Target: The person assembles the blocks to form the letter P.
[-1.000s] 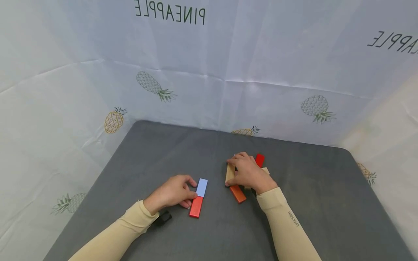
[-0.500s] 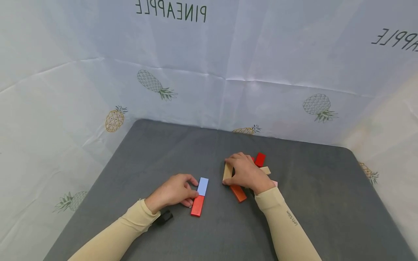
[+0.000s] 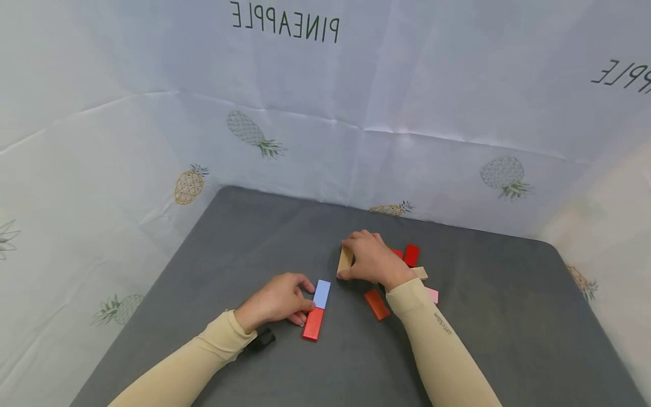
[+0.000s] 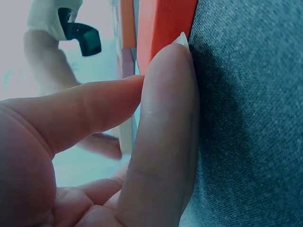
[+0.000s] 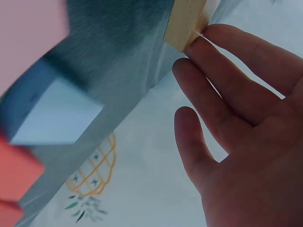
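My left hand (image 3: 277,297) rests at the left side of two blocks laid end to end, a light blue block (image 3: 321,294) and a red block (image 3: 312,324). Its thumb touches near their joint, and in the left wrist view two fingertips meet the red block (image 4: 161,28). Farther right, my right hand (image 3: 373,257) pinches a plain wooden block (image 3: 345,261) lengthwise between thumb and fingers. The right wrist view shows fingertips against one end of that wooden block (image 5: 187,21); the thumb's contact is hidden there.
An orange block (image 3: 377,304) lies below my right hand. Beyond that hand are another red block (image 3: 411,255), a second plain block (image 3: 420,272) and a pink block (image 3: 433,294). A pineapple-print curtain (image 3: 315,147) hangs behind the grey table (image 3: 264,226).
My right hand has slid the plain wooden block leftward, away from the orange block and toward the blue one. My left hand stays by its two blocks; the head view has shifted slightly.
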A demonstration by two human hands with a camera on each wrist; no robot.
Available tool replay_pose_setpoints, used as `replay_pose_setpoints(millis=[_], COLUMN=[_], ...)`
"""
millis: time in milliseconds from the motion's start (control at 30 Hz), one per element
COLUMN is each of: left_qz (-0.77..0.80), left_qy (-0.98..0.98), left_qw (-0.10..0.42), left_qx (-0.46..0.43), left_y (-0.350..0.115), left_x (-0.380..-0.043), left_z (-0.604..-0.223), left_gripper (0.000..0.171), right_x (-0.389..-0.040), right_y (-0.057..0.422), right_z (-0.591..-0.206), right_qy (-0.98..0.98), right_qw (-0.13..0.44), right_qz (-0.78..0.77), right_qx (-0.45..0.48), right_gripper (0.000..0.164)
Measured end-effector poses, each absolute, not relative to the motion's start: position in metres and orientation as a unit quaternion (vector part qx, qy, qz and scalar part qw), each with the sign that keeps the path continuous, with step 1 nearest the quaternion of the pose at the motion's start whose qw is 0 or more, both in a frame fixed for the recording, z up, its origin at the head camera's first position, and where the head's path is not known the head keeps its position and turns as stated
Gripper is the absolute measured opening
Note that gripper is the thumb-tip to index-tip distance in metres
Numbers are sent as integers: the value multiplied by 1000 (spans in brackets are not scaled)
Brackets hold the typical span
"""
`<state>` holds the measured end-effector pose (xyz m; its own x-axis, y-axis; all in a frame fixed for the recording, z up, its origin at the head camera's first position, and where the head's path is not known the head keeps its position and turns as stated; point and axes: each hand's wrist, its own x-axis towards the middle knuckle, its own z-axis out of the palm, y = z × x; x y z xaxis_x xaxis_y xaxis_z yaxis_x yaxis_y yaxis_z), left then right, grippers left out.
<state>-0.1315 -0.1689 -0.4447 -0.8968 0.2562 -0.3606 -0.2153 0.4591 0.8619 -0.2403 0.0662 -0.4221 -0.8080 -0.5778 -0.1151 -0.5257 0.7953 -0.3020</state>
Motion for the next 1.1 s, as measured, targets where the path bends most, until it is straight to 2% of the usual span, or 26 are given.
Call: replay_pose_setpoints(millis=[400,700,1100], left_qz=[514,510,511], left_qy=[825,827,827], left_qw=[235,236,234], left_qx=[6,12,13], left_y=[-173,-171,-170], left_x=[-132,-135,-135], left_z=[-446,-446,-446], left_gripper=[30,29,29], right_x=[-245,-242,-237], right_y=[33,32,32], right_z=[-432,-435,-435], right_qy=[934,941,937], right_qw=[110,106,122], right_qz=[-129,-122,-147], right_qx=[-313,-297,-293], right_gripper=[71,68,81])
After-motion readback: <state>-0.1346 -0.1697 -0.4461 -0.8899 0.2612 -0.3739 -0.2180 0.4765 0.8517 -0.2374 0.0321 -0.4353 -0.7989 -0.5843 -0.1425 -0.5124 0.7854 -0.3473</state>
